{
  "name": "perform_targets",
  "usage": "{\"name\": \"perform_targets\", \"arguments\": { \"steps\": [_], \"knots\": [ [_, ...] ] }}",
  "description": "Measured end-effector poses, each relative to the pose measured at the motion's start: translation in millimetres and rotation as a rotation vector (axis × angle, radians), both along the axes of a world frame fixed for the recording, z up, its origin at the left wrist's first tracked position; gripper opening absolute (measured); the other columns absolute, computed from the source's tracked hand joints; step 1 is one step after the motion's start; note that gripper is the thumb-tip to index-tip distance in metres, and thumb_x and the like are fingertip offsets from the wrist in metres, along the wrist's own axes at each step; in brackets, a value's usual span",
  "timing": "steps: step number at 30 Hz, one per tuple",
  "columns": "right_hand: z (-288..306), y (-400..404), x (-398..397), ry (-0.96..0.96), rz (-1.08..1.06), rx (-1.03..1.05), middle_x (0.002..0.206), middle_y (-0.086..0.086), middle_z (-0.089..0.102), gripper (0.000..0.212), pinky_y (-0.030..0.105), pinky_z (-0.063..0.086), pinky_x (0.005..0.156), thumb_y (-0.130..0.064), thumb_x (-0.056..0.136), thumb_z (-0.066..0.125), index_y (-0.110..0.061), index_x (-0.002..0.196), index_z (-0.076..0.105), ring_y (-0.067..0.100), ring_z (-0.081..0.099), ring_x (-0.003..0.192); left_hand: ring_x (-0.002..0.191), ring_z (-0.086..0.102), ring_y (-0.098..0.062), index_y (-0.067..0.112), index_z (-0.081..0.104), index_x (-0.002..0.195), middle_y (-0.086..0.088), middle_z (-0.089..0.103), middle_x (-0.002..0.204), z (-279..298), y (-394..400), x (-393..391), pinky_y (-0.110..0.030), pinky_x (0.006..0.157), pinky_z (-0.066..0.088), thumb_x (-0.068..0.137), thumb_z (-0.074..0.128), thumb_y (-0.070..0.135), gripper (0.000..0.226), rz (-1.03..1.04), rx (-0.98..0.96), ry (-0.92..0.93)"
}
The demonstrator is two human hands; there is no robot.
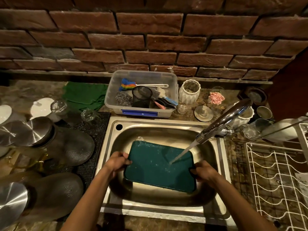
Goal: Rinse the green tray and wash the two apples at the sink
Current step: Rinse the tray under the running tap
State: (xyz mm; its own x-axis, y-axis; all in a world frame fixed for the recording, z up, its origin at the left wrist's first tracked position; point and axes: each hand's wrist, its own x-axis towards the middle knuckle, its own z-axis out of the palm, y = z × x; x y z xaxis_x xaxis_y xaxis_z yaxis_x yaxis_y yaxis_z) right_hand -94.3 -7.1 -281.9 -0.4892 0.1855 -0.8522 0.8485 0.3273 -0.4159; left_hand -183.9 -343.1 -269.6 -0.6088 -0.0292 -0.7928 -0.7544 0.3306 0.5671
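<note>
Green tray (158,165) held over the basin of the steel sink (115,144), tilted, far edge toward 12 o'clock. Left hand (116,162) has its grip clamped on the tray's 9 o'clock edge, thumb on top. Right hand (204,171) grips the near corner at about 4 o'clock, fingers curled round the rim.

Tap (223,120) comes in from 2 o'clock, running. Stream (181,153) lands on the tray's right half. Droplets and what may be foam scattered over the tray face, heaviest along the far edge.

Progress, as judged: tray rinse under way, not finished; the left half looks less directly hit by the water. The tray will probably need shifting or tipping so the flow covers the rest.

Apples: none visible anywhere in view, neither in the sink nor on the surface around it. Cannot tell where they are. Washing both appears still to come.

Wire rack (275,172) at 3 o'clock is a likely resting spot for the tray afterwards. Clear tub of scrubbers (141,112) sits at 12 o'clock behind the sink.
</note>
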Motion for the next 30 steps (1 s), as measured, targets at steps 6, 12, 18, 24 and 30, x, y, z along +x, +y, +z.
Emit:
{"name": "perform_targets", "arguments": {
  "steps": [6,12,18,24,30],
  "knots": [
    [-28,-19,4,0.072,-0.034,0.063,0.098,0.028,0.074,0.02,0.054,0.06,0.082,0.008,0.083,0.063,0.01,0.102,0.069,0.041,0.073,0.088,0.066,0.052,-0.017,0.011,0.047,0.078,-0.004,0.051,0.074,5,-3,-11,-0.027,0.056,0.042,0.082,0.059,-0.022,0.036,-0.023,-0.016,0.173],
    [0,-9,-5,0.314,0.018,0.189,0.105,0.005,0.071,0.014,0.043,0.06,0.088,-0.007,0.09,0.068,-0.014,0.102,0.065,0.023,0.07,0.096,0.088,0.051,-0.025,0.012,0.041,0.068,-0.012,0.051,0.081,-24,0,-2,-0.047,0.082,0.05,0.082,0.058,-0.024,0.043,0.081,-0.044,0.155],
    [32,0,-17,0.381,0.089,0.17,0.104,0.002,0.069,0.024,0.02,0.059,0.074,-0.006,0.092,0.065,-0.011,0.116,0.065,0.009,0.068,0.085,0.096,0.055,-0.024,0.014,0.044,0.069,-0.016,0.058,0.096,-56,10,20,-0.058,0.103,0.047,0.083,0.066,-0.016,0.039,0.146,-0.084,-0.021],
    [47,1,-25,0.164,0.01,0.045,0.096,0.014,0.07,0.014,0.027,0.054,0.053,-0.005,0.093,0.063,-0.002,0.107,0.063,0.022,0.068,0.078,0.062,0.058,-0.024,0.007,0.053,0.068,-0.014,0.06,0.068,-49,6,27,-0.033,0.06,0.05,0.086,0.063,-0.016,0.031,-0.047,-0.08,-0.108],
    [24,-3,-12,-0.01,-0.022,-0.053,0.087,0.014,0.067,0.011,0.018,0.045,0.042,-0.001,0.096,0.056,0.003,0.103,0.063,0.014,0.061,0.061,0.036,0.047,-0.008,-0.008,0.056,0.078,0.0,0.052,0.045,-17,-14,3,-0.017,0.036,0.036,0.088,0.063,-0.012,0.013,-0.259,-0.126,-0.099]
  ]
}}
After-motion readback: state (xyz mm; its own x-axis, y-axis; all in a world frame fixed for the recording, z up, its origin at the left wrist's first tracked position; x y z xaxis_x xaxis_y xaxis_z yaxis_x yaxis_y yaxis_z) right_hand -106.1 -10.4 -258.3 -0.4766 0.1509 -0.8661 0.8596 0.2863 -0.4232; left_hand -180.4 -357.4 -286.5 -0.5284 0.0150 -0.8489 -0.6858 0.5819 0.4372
